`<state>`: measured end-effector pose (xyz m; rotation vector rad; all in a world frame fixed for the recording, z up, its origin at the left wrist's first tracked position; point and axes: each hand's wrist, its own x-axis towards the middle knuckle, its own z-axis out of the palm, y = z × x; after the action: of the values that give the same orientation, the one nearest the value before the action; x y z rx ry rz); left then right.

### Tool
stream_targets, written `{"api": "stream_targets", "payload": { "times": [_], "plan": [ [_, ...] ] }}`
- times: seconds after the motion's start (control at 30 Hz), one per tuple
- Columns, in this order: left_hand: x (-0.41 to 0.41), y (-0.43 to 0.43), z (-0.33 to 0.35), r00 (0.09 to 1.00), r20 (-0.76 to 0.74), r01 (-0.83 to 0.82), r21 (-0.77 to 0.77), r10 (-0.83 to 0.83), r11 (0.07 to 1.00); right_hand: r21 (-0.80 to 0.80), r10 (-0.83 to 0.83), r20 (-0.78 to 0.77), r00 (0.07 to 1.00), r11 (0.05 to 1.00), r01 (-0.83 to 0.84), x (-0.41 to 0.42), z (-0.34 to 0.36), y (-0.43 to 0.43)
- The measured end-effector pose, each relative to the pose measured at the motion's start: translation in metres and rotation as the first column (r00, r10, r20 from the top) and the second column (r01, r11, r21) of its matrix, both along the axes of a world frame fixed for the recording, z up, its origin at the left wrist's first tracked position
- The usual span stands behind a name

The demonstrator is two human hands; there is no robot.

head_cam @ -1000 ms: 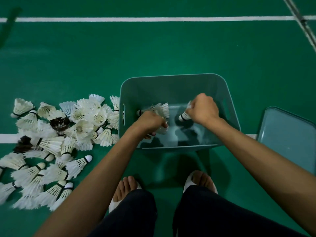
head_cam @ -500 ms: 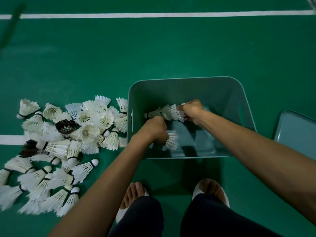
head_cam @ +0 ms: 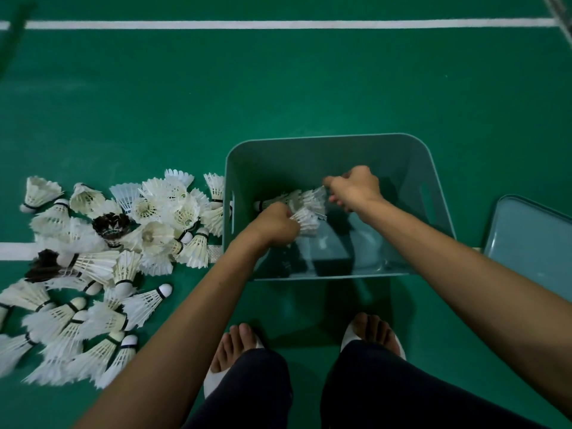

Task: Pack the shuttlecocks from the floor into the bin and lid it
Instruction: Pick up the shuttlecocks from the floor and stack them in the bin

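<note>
A teal plastic bin (head_cam: 328, 150) stands on the green court floor in front of my feet. Both hands are inside it. My left hand (head_cam: 275, 222) is closed around a white shuttlecock (head_cam: 305, 219) whose feathers stick out to the right. My right hand (head_cam: 356, 187) grips the feather end of a short row of nested shuttlecocks (head_cam: 291, 199) lying toward the bin's left wall. A big heap of white shuttlecocks (head_cam: 102, 261), with two dark-feathered ones among them, lies on the floor left of the bin. The bin's lid (head_cam: 532, 243) lies flat at the right.
My two feet in white slippers (head_cam: 371, 332) stand just before the bin's near wall. A white court line (head_cam: 278, 24) crosses the floor far ahead, and another white line (head_cam: 15, 250) runs under the heap.
My right hand has moved left across the bin, bringing its shuttlecock against the row near the left wall. The left hand has stayed low in the bin, still gripping a shuttlecock.
</note>
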<state>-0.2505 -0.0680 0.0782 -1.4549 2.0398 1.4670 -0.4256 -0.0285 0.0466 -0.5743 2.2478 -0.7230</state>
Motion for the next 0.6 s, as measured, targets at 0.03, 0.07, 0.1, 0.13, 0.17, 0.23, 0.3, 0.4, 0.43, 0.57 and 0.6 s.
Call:
{"api": "stream_targets", "payload": {
  "times": [0.03,0.07,0.1,0.13,0.17,0.23,0.3,0.4,0.43,0.57,0.6],
  "plan": [
    [-0.001,0.003,0.001,0.997,-0.060,-0.049,-0.006,0.049,0.999,-0.022,0.040,0.090,0.995,0.999,-0.038,0.005,0.013,0.006],
    [-0.003,0.006,0.002,0.988,-0.126,-0.095,-0.017,0.092,0.995,-0.025,0.100,0.184,0.978,0.995,-0.097,0.012,0.026,0.012],
    [-0.004,0.009,0.003,0.975,-0.186,-0.131,-0.027,0.123,0.991,-0.027,0.165,0.258,0.952,0.986,-0.164,0.016,0.036,0.017],
    [-0.006,0.013,0.006,0.961,-0.241,-0.149,-0.036,0.136,0.988,-0.034,0.221,0.305,0.926,0.975,-0.221,0.020,0.044,0.023],
    [-0.007,0.016,0.007,0.950,-0.283,-0.151,-0.044,0.133,0.988,-0.043,0.255,0.320,0.913,0.966,-0.254,0.023,0.049,0.027],
    [-0.009,0.023,0.007,0.948,-0.301,-0.131,-0.066,0.106,0.989,-0.035,0.243,0.281,0.928,0.969,-0.243,0.019,0.054,0.034],
    [-0.009,0.028,0.008,0.975,-0.218,-0.076,-0.140,0.044,0.987,0.052,0.203,0.140,0.969,0.976,-0.212,0.009,0.055,0.038],
    [-0.006,0.031,0.004,0.996,0.034,0.086,-0.274,-0.079,0.958,0.226,0.204,-0.201,0.958,0.961,-0.157,-0.007,0.055,0.045],
    [-0.005,0.031,0.004,0.989,0.116,0.123,-0.273,-0.094,0.954,0.247,0.192,-0.269,0.944,0.961,-0.125,-0.011,0.053,0.047],
    [-0.003,0.026,0.002,0.922,0.356,0.258,-0.274,-0.151,0.926,0.209,0.088,-0.239,0.967,0.977,-0.037,-0.021,0.029,0.041],
    [-0.002,0.023,0.002,0.894,0.411,0.305,-0.262,-0.180,0.916,0.181,0.041,-0.171,0.984,0.983,-0.010,-0.022,0.020,0.037]
  ]
}}
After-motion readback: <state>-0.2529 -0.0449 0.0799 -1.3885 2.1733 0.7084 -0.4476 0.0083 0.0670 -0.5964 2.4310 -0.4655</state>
